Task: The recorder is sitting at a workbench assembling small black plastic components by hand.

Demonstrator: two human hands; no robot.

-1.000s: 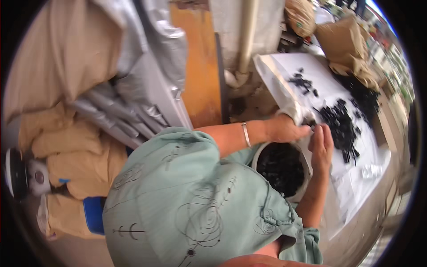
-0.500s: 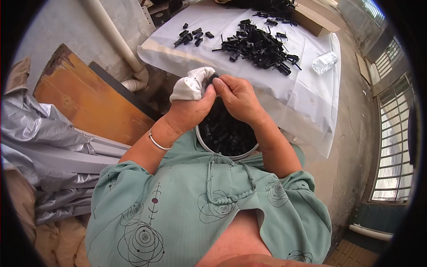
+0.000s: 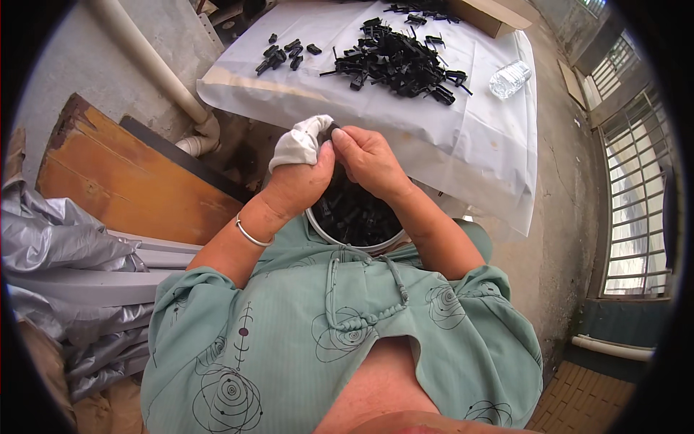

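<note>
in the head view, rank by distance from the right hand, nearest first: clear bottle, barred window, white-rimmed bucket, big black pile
From the right hand:
1. White-rimmed bucket: just below it.
2. Big black pile: beyond it, on the covered table.
3. Clear bottle: to the pile's right.
4. Barred window: far right.

Small parts (image 3: 405, 61) are black; table cover (image 3: 463, 148) and bucket rim (image 3: 376, 247) are white. Garment (image 3: 289, 300) is grey-green with black concentric-line motifs; board (image 3: 134, 173) is orange-brown.
</note>
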